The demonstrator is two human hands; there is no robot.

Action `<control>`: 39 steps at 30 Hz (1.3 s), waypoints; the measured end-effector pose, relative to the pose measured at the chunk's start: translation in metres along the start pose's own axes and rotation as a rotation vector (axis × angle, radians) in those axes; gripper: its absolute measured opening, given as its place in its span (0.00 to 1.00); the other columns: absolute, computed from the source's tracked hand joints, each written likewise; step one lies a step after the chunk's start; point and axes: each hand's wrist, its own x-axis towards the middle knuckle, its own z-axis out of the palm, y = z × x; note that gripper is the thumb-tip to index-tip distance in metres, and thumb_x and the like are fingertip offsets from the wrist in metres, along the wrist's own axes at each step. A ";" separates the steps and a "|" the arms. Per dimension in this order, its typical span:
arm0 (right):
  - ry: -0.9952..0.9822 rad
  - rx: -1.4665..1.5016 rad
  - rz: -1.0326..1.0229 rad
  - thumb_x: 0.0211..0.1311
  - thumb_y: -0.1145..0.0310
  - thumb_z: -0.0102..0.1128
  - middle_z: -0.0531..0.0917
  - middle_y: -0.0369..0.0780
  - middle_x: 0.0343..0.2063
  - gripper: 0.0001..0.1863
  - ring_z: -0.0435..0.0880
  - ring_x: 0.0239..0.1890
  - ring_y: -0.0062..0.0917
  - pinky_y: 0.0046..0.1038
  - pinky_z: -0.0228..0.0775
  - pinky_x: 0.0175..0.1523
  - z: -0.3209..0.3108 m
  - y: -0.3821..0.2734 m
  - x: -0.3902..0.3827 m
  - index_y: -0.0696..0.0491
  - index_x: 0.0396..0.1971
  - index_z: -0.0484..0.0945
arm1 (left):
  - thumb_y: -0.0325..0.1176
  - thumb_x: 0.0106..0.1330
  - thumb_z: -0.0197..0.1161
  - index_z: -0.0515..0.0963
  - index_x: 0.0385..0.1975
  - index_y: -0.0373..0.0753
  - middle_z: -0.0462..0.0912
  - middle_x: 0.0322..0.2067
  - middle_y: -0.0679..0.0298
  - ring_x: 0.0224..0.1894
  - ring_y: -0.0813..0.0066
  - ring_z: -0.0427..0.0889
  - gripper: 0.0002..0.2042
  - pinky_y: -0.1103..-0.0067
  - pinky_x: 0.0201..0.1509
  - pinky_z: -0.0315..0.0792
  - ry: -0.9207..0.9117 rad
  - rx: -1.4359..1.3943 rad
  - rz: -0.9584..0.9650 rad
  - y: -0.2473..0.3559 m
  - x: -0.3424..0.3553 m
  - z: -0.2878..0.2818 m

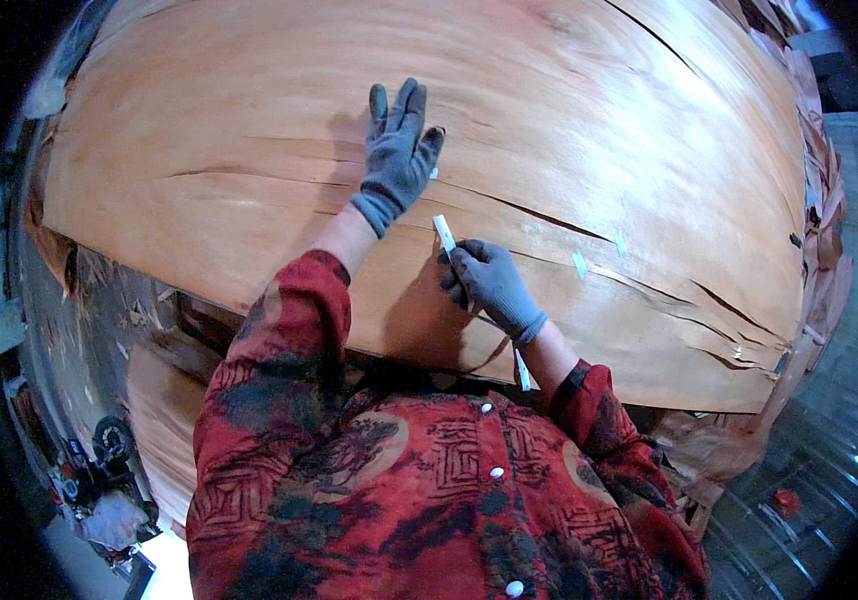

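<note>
Veneer (529,130) under splayed left hand (397,160), right hand (494,281) closed on white strip (443,233), scraps (830,200) alongside.

A broad, thin wooden sheet (199,120) spreads before the person, split by several long cracks (549,216). The gloved left hand (399,155) is over it, fingers extended away from the body — whether it touches is hard to tell. The gloved right hand (489,280) grips a slim white strip (444,233), its end pointing away. Two pale tape pieces (579,264) lie near the cracks. Below sits a red patterned shirt (439,480) — ragged scraps (829,190) line the right edge.
</note>
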 end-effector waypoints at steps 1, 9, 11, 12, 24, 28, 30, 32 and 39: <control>0.007 -0.006 0.016 0.66 0.65 0.48 0.79 0.39 0.18 0.13 0.76 0.16 0.19 0.21 0.67 0.21 0.000 -0.001 0.001 0.60 0.32 0.76 | 0.40 0.62 0.54 0.59 0.64 0.39 0.54 0.67 0.55 0.69 0.46 0.44 0.30 0.64 0.71 0.41 -0.016 -0.014 0.080 0.011 -0.002 -0.002; 0.082 -0.264 -0.108 0.63 0.66 0.52 0.78 0.37 0.17 0.13 0.74 0.16 0.18 0.21 0.64 0.21 -0.012 0.029 0.015 0.60 0.28 0.78 | 0.45 0.59 0.55 0.59 0.63 0.37 0.54 0.66 0.54 0.69 0.54 0.48 0.32 0.62 0.70 0.41 -0.321 0.089 0.216 0.069 -0.027 0.012; 0.124 -0.241 -0.094 0.61 0.66 0.53 0.79 0.38 0.16 0.13 0.75 0.16 0.19 0.22 0.65 0.21 -0.006 0.040 0.012 0.61 0.27 0.79 | 0.48 0.59 0.56 0.60 0.62 0.36 0.54 0.66 0.54 0.69 0.55 0.49 0.33 0.62 0.70 0.42 -0.300 0.112 0.208 0.068 -0.029 0.014; 0.160 -0.208 -0.074 0.60 0.66 0.54 0.79 0.38 0.16 0.12 0.75 0.16 0.19 0.23 0.66 0.21 -0.002 0.042 0.008 0.61 0.27 0.79 | 0.49 0.59 0.56 0.60 0.62 0.36 0.55 0.66 0.53 0.69 0.55 0.49 0.34 0.61 0.70 0.42 -0.300 0.126 0.208 0.069 -0.031 0.016; 0.268 -0.522 -0.298 0.58 0.67 0.55 0.78 0.37 0.17 0.11 0.74 0.17 0.19 0.23 0.65 0.23 -0.004 0.064 0.007 0.60 0.33 0.81 | 0.54 0.59 0.54 0.62 0.61 0.34 0.54 0.66 0.52 0.70 0.57 0.47 0.35 0.62 0.69 0.43 -0.238 0.157 0.155 0.073 -0.036 0.018; -0.053 -0.802 -0.164 0.57 0.66 0.54 0.76 0.34 0.15 0.13 0.74 0.16 0.17 0.22 0.68 0.23 -0.039 0.009 0.014 0.58 0.36 0.81 | 0.56 0.58 0.54 0.61 0.61 0.35 0.52 0.66 0.52 0.70 0.56 0.46 0.37 0.62 0.69 0.43 -0.233 0.129 0.132 0.071 -0.035 0.021; -0.223 -1.056 -0.101 0.56 0.66 0.54 0.77 0.33 0.15 0.11 0.74 0.15 0.18 0.22 0.69 0.22 -0.048 -0.040 0.013 0.55 0.34 0.81 | 0.58 0.57 0.53 0.60 0.62 0.35 0.52 0.67 0.52 0.70 0.56 0.46 0.38 0.62 0.69 0.42 -0.219 0.143 0.161 0.068 -0.036 0.034; -0.280 -1.426 -0.173 0.52 0.66 0.55 0.79 0.42 0.16 0.10 0.80 0.18 0.24 0.24 0.72 0.26 -0.061 -0.067 0.016 0.55 0.29 0.81 | 0.58 0.57 0.53 0.60 0.62 0.35 0.52 0.67 0.52 0.70 0.56 0.46 0.38 0.62 0.69 0.43 -0.238 0.143 0.156 0.068 -0.034 0.034; -0.001 -0.963 -0.124 0.63 0.61 0.54 0.77 0.34 0.14 0.12 0.74 0.14 0.16 0.20 0.63 0.19 -0.071 -0.097 0.008 0.55 0.31 0.79 | 0.37 0.52 0.63 0.58 0.64 0.37 0.56 0.65 0.52 0.68 0.48 0.50 0.37 0.62 0.70 0.46 0.148 -0.197 0.011 0.045 -0.044 -0.012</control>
